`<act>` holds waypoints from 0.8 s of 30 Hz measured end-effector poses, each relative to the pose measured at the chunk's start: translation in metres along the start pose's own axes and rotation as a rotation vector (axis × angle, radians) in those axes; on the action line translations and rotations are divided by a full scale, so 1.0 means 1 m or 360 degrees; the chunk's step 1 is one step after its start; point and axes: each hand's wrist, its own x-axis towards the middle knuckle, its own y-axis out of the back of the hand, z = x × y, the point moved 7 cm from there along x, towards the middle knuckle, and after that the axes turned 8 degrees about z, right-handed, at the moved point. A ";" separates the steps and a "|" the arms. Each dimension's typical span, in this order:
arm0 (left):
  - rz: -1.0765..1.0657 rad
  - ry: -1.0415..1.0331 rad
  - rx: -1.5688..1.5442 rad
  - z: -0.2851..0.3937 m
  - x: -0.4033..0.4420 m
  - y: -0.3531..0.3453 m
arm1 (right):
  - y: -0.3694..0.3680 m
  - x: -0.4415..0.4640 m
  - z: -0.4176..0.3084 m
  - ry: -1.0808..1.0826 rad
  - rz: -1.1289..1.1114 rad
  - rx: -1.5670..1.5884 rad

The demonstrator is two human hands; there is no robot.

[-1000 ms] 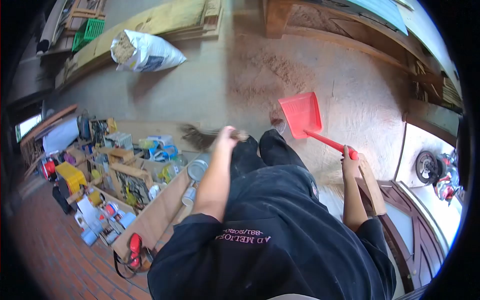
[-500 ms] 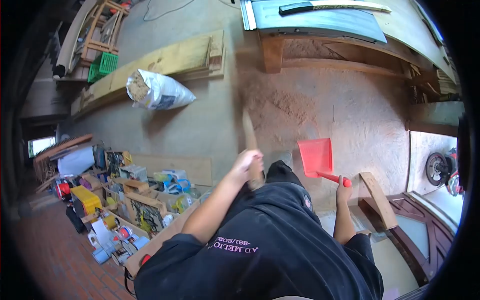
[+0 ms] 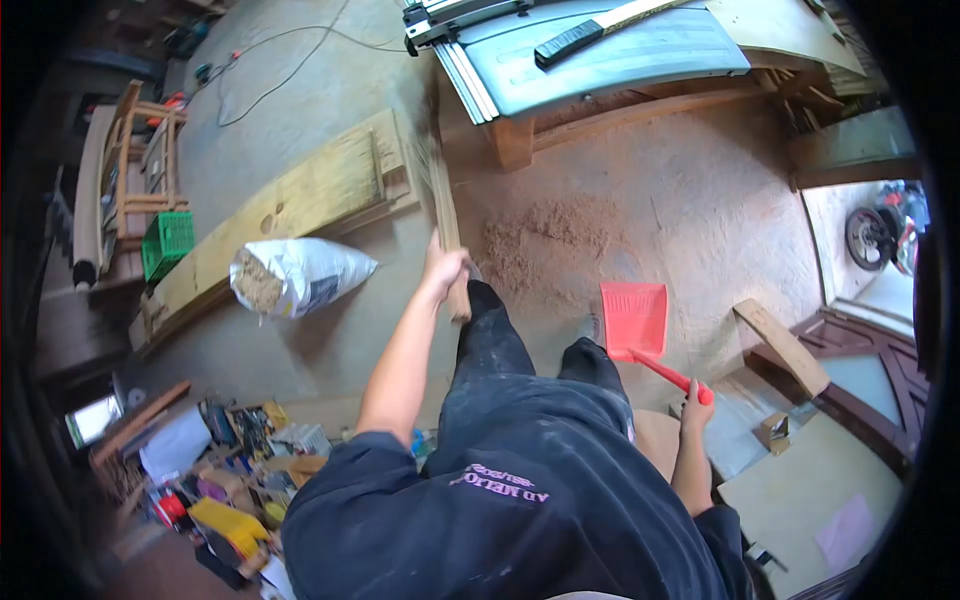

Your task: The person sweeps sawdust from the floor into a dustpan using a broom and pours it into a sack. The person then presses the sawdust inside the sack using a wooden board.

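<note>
- At the far left, a green crate (image 3: 168, 245) stood beside a wooden frame (image 3: 150, 165).
- Nearer the body, a yellow case (image 3: 228, 525) sat in a clutter of tools and boxes.
- A white sack (image 3: 325, 272), filled with pale shavings at its mouth, lay on the floor just beside some stacked boards (image 3: 310, 195).
- The left hand (image 3: 445, 268) reached forward, its fingers wrapped around the wooden handle of a broom (image 3: 447, 220); the handle's end stuck out below the fist, and the far end was blurred.
- Right of the broom, a heap of brownish sawdust (image 3: 560, 225) lay on the floor ahead of the feet.
- Beyond it stood a blue-grey machine table (image 3: 620, 60).
- A red dustpan (image 3: 635, 315) was near the sawdust, its wide edge facing away from the body; whether it touched the floor could not be told.
- The right hand (image 3: 694, 408) had its fingers closed around the dustpan's handle, close to the tip.
- Farther right, a wooden plank (image 3: 782, 347) lay aslant, and a motorcycle wheel (image 3: 867, 240) showed at the edge.
</note>
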 end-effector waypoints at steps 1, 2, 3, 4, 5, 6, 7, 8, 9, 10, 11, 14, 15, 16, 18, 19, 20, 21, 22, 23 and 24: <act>0.0118 0.0033 0.0044 0.011 0.044 0.001 | 0.004 -0.025 -0.001 -0.0026 0.0051 -0.0019; 0.0235 0.0067 0.0080 0.020 0.088 0.000 | 0.011 -0.046 -0.004 -0.0092 0.0101 -0.0064; 0.0274 0.0028 0.0132 0.024 0.135 0.001 | 0.019 -0.065 -0.003 -0.0149 0.0145 -0.0115; 0.0321 -0.0012 0.0170 0.022 0.188 0.005 | 0.026 -0.086 -0.003 -0.0215 0.0197 -0.0097; 0.0210 0.0100 0.0382 -0.003 0.258 0.012 | 0.029 -0.106 -0.008 -0.0270 0.0244 -0.0078; 0.0094 0.0207 0.0595 -0.028 0.312 0.025 | 0.030 -0.131 -0.027 -0.0325 0.0270 -0.0064; 0.0147 0.0236 0.0706 -0.025 0.332 0.042 | 0.031 -0.157 -0.050 -0.0382 0.0294 -0.0047; 0.0202 0.0264 0.0819 -0.018 0.339 0.050 | 0.033 -0.175 -0.068 -0.0386 0.0338 -0.0091; 0.0180 0.0294 0.0814 -0.017 0.329 0.050 | 0.038 -0.180 -0.074 -0.0385 0.0357 -0.0123; 0.0174 0.0521 0.0687 -0.027 0.308 0.057 | 0.043 -0.191 -0.072 -0.0473 0.0378 -0.0019; 0.0238 0.0489 0.0629 -0.052 0.291 0.066 | 0.047 -0.207 -0.067 -0.0573 0.0395 0.0087; 0.0290 0.0690 0.0593 -0.235 0.286 0.071 | 0.043 -0.230 -0.059 -0.0666 0.0479 0.0095; 0.0283 0.0636 0.0277 -0.161 0.184 0.056 | 0.039 -0.235 -0.058 -0.0698 0.0489 0.0099; 0.0117 0.1269 -0.0019 -0.198 0.136 0.041 | 0.036 -0.239 -0.051 -0.0714 0.0474 0.0110; 0.0182 0.1276 -0.0048 -0.200 0.059 0.024 | 0.025 -0.234 -0.033 -0.0680 0.0417 0.0149; 0.0178 0.1326 -0.0043 -0.191 0.023 0.015 | 0.020 -0.233 -0.027 -0.0681 0.0401 0.0172; 0.0080 0.1319 -0.0099 -0.179 -0.013 0.001 | 0.013 -0.228 -0.025 -0.0634 0.0377 0.0185; 0.0121 0.1352 -0.0114 -0.173 -0.043 -0.009 | 0.009 -0.224 -0.021 -0.0591 0.0351 0.0192; 0.0058 0.1352 -0.0154 -0.170 -0.060 -0.016 | 0.004 -0.220 -0.016 -0.0601 0.0331 0.0212; -0.0005 0.1351 -0.0192 -0.169 -0.075 -0.018 | -0.001 -0.216 -0.011 -0.0558 0.0307 0.0188; -0.0080 0.1266 -0.0078 -0.162 -0.084 -0.010 | -0.004 -0.211 -0.003 -0.0513 0.0281 0.0161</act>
